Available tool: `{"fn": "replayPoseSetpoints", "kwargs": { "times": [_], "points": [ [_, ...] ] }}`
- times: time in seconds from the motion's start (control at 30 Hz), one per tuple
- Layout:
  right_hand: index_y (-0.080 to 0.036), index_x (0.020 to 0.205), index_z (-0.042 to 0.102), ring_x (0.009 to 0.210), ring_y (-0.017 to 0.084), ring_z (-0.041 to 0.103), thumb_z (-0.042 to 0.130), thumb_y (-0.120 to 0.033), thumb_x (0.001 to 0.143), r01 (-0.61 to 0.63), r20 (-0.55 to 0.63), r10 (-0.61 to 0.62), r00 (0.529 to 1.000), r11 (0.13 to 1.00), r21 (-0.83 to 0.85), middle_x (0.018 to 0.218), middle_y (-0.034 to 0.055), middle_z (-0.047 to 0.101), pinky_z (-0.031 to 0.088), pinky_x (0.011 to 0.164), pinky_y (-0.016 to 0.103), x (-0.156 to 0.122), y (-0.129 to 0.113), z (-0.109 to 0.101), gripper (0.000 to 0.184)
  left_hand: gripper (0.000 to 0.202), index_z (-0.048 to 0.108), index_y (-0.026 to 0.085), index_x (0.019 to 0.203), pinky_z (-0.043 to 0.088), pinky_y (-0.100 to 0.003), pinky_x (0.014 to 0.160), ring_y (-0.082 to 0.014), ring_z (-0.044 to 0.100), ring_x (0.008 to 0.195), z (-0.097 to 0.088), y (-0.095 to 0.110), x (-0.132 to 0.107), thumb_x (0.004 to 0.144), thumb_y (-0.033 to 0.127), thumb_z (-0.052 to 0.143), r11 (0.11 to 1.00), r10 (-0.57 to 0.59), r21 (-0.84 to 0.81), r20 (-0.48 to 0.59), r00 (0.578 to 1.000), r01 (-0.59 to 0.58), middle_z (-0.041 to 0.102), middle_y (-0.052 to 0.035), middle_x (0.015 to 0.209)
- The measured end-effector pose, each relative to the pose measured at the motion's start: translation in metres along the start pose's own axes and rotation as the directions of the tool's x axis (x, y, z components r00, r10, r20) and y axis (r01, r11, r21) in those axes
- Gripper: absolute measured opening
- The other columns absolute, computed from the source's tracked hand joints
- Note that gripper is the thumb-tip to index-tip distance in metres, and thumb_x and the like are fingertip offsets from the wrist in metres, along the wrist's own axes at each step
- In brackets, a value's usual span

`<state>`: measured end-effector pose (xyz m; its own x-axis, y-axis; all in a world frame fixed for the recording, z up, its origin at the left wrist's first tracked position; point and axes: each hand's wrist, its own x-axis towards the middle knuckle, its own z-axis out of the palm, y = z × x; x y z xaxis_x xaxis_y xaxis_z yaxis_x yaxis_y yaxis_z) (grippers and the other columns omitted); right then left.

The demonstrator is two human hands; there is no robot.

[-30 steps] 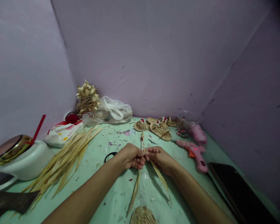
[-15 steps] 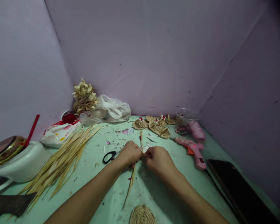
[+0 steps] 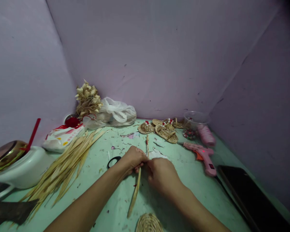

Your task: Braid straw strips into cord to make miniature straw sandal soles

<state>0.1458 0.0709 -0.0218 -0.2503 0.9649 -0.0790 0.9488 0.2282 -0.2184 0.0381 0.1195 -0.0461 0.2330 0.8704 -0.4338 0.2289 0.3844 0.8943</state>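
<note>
Both my hands meet at the middle of the green table (image 3: pixel 103 180). My left hand (image 3: pixel 133 158) is closed in a pinch on a thin plaited straw cord (image 3: pixel 147 145) that runs away from me. My right hand (image 3: pixel 160 175) is closed too, curled over the loose straw strips where they join the plait. One flat straw strip (image 3: pixel 134 195) trails from between the hands toward me. A small woven straw disc (image 3: pixel 148 223) lies at the near edge, just below the strip's end.
Black-handled scissors (image 3: pixel 113 161) lie left of my left hand. A pile of straw strips (image 3: pixel 62 167) spreads to the left beside a white pot (image 3: pixel 21 170). Woven straw pieces (image 3: pixel 165 132), a pink glue gun (image 3: pixel 203 156), pink thread spool (image 3: pixel 206 135) and dark tablet (image 3: pixel 246 196) sit right.
My right hand has rolled over the strips and moved nearer to me, covering the right-hand strip that trailed out a second ago. My left hand kept its pinch on the cord.
</note>
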Motion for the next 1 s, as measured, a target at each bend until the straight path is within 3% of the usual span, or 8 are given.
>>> {"fn": "replayPoseSetpoints", "kwargs": {
  "times": [0.13, 0.23, 0.33, 0.4, 0.47, 0.67, 0.8, 1.0],
  "points": [
    [-0.019, 0.064, 0.067, 0.053, 0.016, 0.053, 0.050, -0.031, 0.071, -0.001, -0.038, 0.007, 0.999, 0.987, 0.160, 0.060, 0.0064, 0.065, 0.024, 0.047, 0.025, 0.002, 0.014, -0.008, 0.023, 0.007, 0.045, 0.014, 0.042, 0.023, -0.018, 0.024, -0.0048, 0.026, 0.024, -0.002, 0.002, 0.000, 0.047, 0.009, 0.046, 0.997, -0.020, 0.077, -0.006, 1.000, 0.020, 0.035, 0.0069, 0.028],
    [-0.018, 0.067, 0.064, 0.053, 0.014, 0.051, 0.045, -0.037, 0.075, -0.106, -0.158, 0.199, 0.967, 0.881, 0.461, 0.059, 0.0037, 0.062, 0.028, 0.048, 0.024, 0.012, 0.029, -0.011, 0.028, 0.005, 0.045, 0.015, 0.043, 0.023, -0.017, 0.025, -0.0043, 0.025, 0.026, -0.005, 0.002, 0.000, 0.046, 0.010, 0.047, 0.997, -0.016, 0.073, 0.023, 1.000, 0.014, 0.035, 0.0072, 0.030],
    [-0.015, 0.068, 0.058, 0.055, 0.012, 0.052, 0.048, -0.030, 0.073, -0.186, 0.035, 0.300, 0.953, 0.493, 0.850, 0.061, 0.0030, 0.060, 0.037, 0.053, 0.022, 0.022, 0.036, -0.007, 0.019, 0.003, 0.047, 0.014, 0.045, 0.022, -0.017, 0.025, -0.0035, 0.022, 0.026, -0.008, 0.001, 0.000, 0.046, 0.013, 0.049, 1.000, -0.003, 0.031, 0.093, 0.996, 0.000, 0.034, 0.0077, 0.030],
    [-0.014, 0.067, 0.056, 0.051, 0.010, 0.051, 0.051, -0.024, 0.069, -0.289, 0.242, 0.218, 0.946, 0.221, 0.931, 0.057, 0.0011, 0.057, 0.040, 0.054, 0.022, 0.025, 0.033, -0.003, 0.011, 0.002, 0.048, 0.014, 0.046, 0.021, -0.017, 0.025, -0.0032, 0.022, 0.026, -0.010, 0.001, 0.001, 0.047, 0.015, 0.050, 1.000, 0.000, 0.008, 0.123, 0.992, -0.001, 0.035, 0.0075, 0.031],
    [-0.014, 0.063, 0.055, 0.049, 0.009, 0.049, 0.051, -0.020, 0.067, -0.366, 0.353, 0.130, 0.927, 0.094, 0.926, 0.053, -0.0003, 0.054, 0.040, 0.052, 0.022, 0.025, 0.029, 0.001, 0.008, 0.001, 0.050, 0.014, 0.048, 0.020, -0.017, 0.026, -0.0031, 0.022, 0.026, -0.012, 0.002, 0.002, 0.047, 0.015, 0.050, 1.000, 0.003, 0.005, 0.140, 0.990, -0.004, 0.036, 0.0073, 0.032],
    [-0.013, 0.046, 0.049, 0.032, 0.003, 0.021, 0.050, -0.015, 0.057, -0.348, 0.327, 0.128, 0.936, 0.221, 0.911, 0.033, -0.0070, 0.032, 0.011, 0.035, 0.019, 0.027, 0.029, 0.019, 0.011, 0.004, 0.053, 0.014, 0.049, 0.020, -0.018, 0.029, -0.0038, 0.023, 0.028, -0.013, 0.003, 0.000, 0.050, 0.014, 0.049, 0.996, 0.007, 0.092, 0.161, 0.987, -0.022, 0.035, 0.0072, 0.032],
    [-0.015, 0.043, 0.043, 0.034, 0.002, 0.020, 0.049, -0.013, 0.052, -0.322, 0.281, 0.194, 0.940, 0.230, 0.918, 0.034, -0.0079, 0.032, 0.009, 0.037, 0.020, 0.030, 0.031, 0.026, 0.011, 0.006, 0.053, 0.014, 0.050, 0.023, -0.021, 0.032, -0.0055, 0.027, 0.028, -0.012, 0.008, -0.004, 0.053, 0.014, 0.048, 0.967, -0.013, 0.255, 0.105, 0.994, -0.015, 0.040, 0.0051, 0.035],
    [-0.015, 0.046, 0.043, 0.034, 0.002, 0.024, 0.048, -0.014, 0.051, -0.319, 0.279, 0.204, 0.938, 0.197, 0.927, 0.036, -0.0067, 0.038, 0.012, 0.037, 0.019, 0.031, 0.030, 0.029, 0.007, 0.009, 0.055, 0.015, 0.048, 0.028, -0.024, 0.042, -0.0127, 0.043, 0.042, -0.005, 0.020, -0.021, 0.055, 0.020, 0.053, 0.711, 0.119, 0.703, -0.135, 0.984, 0.011, 0.048, -0.0026, 0.043]
  ]
}}
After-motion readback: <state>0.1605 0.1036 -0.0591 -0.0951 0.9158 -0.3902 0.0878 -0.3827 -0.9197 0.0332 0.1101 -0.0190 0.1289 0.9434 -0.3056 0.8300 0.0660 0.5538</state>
